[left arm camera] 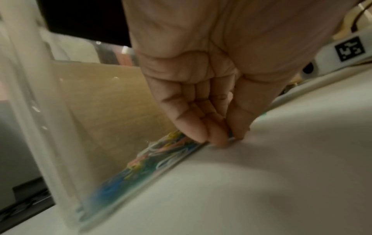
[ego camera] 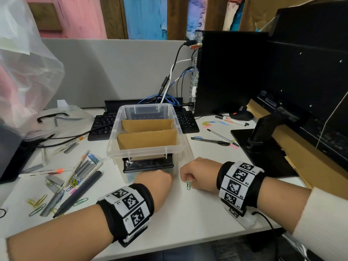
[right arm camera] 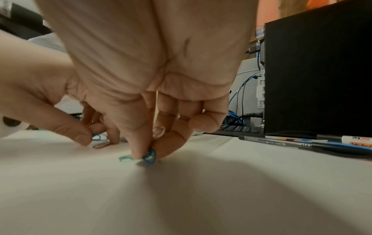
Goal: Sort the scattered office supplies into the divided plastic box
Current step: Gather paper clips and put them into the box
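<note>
Low in the middle of the head view, the right hand (ego camera: 199,174) pinches a small bunch of paper clips (ego camera: 188,184) against the desk (ego camera: 188,213). Just to its left, the left hand (ego camera: 156,185) pinches a blue clip (right arm camera: 97,137) at the foot of the clear box (ego camera: 145,132). More clips and pens (ego camera: 79,193) lie scattered at the lower left.

Clear box (ego camera: 145,153), brown cardboard dividers (ego camera: 146,141). Green paper clip (ego camera: 188,186) at right hand (ego camera: 199,174). Wristbands (ego camera: 239,183) black-white checked. Worktop (ego camera: 188,213) white. Keyboard (ego camera: 186,121) black.
</note>
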A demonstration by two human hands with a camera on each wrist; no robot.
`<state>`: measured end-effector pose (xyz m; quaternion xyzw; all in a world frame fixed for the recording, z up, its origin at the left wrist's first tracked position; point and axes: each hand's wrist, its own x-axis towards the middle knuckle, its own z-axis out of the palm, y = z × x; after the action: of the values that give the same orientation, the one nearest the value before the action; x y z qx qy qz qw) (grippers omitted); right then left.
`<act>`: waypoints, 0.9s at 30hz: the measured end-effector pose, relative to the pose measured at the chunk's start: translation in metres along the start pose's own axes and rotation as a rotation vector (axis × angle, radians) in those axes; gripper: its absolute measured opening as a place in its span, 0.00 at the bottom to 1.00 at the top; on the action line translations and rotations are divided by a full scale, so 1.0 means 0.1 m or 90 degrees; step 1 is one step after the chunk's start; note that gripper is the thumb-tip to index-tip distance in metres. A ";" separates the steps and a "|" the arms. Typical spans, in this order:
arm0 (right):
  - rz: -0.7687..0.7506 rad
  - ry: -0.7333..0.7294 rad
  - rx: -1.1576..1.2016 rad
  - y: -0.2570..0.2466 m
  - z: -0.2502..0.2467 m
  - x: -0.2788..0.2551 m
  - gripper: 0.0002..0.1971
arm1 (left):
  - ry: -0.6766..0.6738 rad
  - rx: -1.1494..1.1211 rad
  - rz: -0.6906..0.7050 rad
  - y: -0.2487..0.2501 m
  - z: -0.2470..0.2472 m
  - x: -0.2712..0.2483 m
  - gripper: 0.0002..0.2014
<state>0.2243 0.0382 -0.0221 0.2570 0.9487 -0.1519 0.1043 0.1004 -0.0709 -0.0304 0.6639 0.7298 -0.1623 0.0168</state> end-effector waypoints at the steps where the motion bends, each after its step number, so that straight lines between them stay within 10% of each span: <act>1: 0.002 -0.010 -0.016 0.01 0.01 0.01 0.14 | 0.002 0.014 0.006 0.00 -0.01 -0.01 0.16; 27: 0.057 -0.002 -0.022 0.04 -0.05 -0.12 0.05 | -0.037 -0.031 0.061 -0.05 0.14 -0.02 0.13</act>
<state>0.2357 0.0378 -0.0156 0.2970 0.9386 -0.1308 0.1169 0.0933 -0.0771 -0.0422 0.6923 0.7004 -0.1622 0.0618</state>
